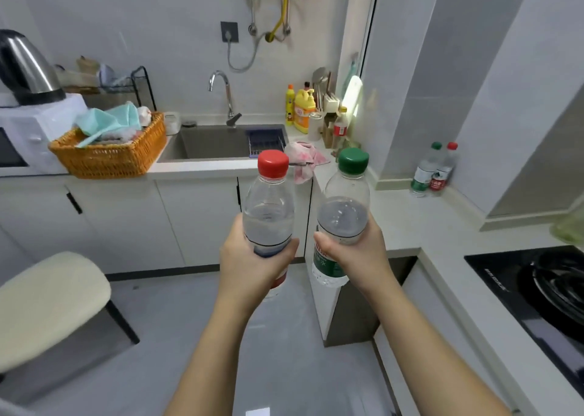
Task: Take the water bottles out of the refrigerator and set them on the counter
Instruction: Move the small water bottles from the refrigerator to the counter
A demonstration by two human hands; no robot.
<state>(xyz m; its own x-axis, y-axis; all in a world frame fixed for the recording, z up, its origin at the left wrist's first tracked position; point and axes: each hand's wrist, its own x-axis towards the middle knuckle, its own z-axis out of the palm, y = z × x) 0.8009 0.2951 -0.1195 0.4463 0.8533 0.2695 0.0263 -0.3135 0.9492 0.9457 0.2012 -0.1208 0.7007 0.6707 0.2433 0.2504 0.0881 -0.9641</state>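
You are holding a bottle in each hand, both upright with caps on top, out over the floor in front of you. Your left hand [252,267] is wrapping fingers and thumb round the lower body of the red-capped bottle [268,213]. Your right hand [357,254] is gripping the green-capped bottle [344,207] at the label. The two are riding side by side, near each other but apart (a narrow gap is showing between them).

The counter [407,222] is lying ahead and to your right, with its bare stretch running from the corner by the sink [215,143] toward the stove [537,289]. That is making your right hand the nearer one, while the left is facing a longer reach across. A pair of bottles [425,175] is already standing at the back of that counter against the wall, the two touching each other.

Both forearms are reaching forward, almost parallel, with the hands at about the same height. Since each bottle's long axis is already pointing straight up, I judge no turning is needed — only a carry to the right and a lowering onto the base, the green-capped one likely first. The refrigerator is not showing in this view.
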